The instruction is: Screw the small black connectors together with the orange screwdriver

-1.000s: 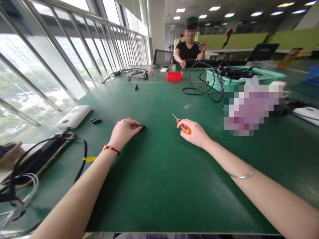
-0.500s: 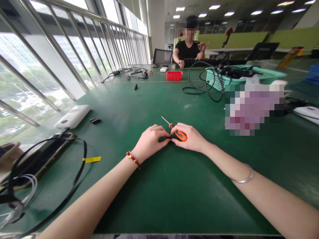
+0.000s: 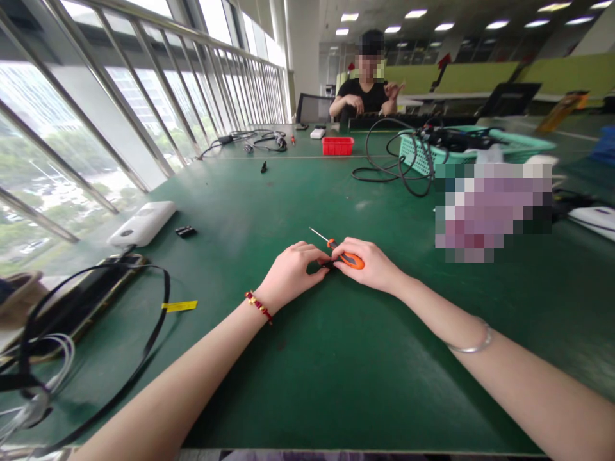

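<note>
Left hand (image 3: 294,269) pinches small black part (image 3: 328,263), well in from worktop (image 3: 288,384) front edge. Right hand (image 3: 369,264) grips screwdriver (image 3: 353,260), fingertips at part. Part's picked up; screwdriver tip not on it yet. Rest unclear.

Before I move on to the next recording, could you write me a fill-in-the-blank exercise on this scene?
The right hand holds the screwdriver by its ____.
The left hand pinches a small ____ part.
The little box on the table is coloured ____.
In the picture, the basket is to the ____ of that box.

Missing words: handle; black; red; right.
</note>
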### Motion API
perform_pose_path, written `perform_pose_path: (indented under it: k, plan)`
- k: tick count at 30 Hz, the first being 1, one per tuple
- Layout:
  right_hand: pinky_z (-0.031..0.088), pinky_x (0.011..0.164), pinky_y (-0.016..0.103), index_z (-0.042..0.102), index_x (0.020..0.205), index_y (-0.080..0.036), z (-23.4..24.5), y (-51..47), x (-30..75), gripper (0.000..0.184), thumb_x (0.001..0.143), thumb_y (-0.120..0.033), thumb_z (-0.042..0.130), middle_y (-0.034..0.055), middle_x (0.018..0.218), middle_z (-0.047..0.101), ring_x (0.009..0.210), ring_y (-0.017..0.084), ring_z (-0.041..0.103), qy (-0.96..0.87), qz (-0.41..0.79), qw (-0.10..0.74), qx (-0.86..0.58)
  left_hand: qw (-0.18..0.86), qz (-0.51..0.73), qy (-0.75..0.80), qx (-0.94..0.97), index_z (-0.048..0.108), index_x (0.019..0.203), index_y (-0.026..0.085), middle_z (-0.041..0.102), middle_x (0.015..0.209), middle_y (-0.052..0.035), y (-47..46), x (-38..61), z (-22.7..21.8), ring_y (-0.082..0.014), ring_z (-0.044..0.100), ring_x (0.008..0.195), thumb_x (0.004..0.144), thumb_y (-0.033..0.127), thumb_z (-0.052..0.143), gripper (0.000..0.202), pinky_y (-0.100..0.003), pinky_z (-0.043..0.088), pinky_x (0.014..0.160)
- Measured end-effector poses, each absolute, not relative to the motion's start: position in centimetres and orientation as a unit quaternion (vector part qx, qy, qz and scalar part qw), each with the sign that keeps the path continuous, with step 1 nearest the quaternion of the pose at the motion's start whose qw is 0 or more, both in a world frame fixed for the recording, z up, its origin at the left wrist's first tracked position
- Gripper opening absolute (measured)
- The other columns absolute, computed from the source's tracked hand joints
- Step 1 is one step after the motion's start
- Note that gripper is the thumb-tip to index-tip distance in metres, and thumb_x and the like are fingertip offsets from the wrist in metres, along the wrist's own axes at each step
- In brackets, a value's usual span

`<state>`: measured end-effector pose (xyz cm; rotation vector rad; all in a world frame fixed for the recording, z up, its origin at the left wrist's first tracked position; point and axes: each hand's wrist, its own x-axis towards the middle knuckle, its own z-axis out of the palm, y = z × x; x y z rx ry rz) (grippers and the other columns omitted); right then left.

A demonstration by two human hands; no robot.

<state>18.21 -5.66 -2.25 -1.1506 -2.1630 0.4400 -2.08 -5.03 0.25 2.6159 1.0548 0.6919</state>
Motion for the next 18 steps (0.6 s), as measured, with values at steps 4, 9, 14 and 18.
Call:
perform_pose_path:
  k: [4,9,14,18]
  plan:
    - [0.042,0.072,0.026,0.062,0.084,-0.021,-2.0,-5.7,18.2,0.007,0.078,-0.025,0.059,0.0006,0.084,0.058,0.073,0.013,0.055,-0.826,0.161,0.315,-0.438,0.131,0.246,0.369,0.887,0.069,0.085,0.019,0.071,0.086,-0.0025,-5.1,-2.1,0.3,-0.0182,0.061,0.084,0.079,0.02,0.06,0.011,-0.031,0.049,0.079]
    - [0.042,0.072,0.026,0.062,0.084,-0.022,-1.9,-5.8,18.1,0.008,0.077,-0.025,0.06,0.0008,0.085,0.058,0.073,0.013,0.056,-0.83,0.16,0.309,-0.437,0.159,0.263,0.379,0.873,0.068,0.081,0.02,0.07,0.085,-0.0022,-5.0,-2.1,0.0,-0.0178,0.061,0.083,0.078,0.021,0.061,0.007,-0.031,0.049,0.079]
    - [0.042,0.073,0.026,0.06,0.088,-0.021,-1.6,-5.9,18.2,0.013,0.075,-0.025,0.061,0.0015,0.089,0.062,0.078,0.014,0.057,-0.808,0.182,0.346,-0.441,0.188,0.269,0.393,0.859,0.068,0.083,0.019,0.07,0.085,-0.0018,-4.9,-2.0,-0.2,-0.0175,0.061,0.082,0.076,0.025,0.064,0.01,-0.032,0.049,0.079]
    - [0.041,0.063,0.024,0.058,0.092,-0.019,-0.3,-6.0,18.6,0.02,0.073,-0.023,0.061,0.0004,0.084,0.061,0.065,0.011,0.052,-0.753,0.196,0.436,-0.451,0.204,0.268,0.403,0.851,0.069,0.081,0.019,0.07,0.083,-0.0016,-5.0,-1.7,-0.1,-0.0172,0.061,0.081,0.076,0.026,0.064,0.01,-0.031,0.048,0.077]
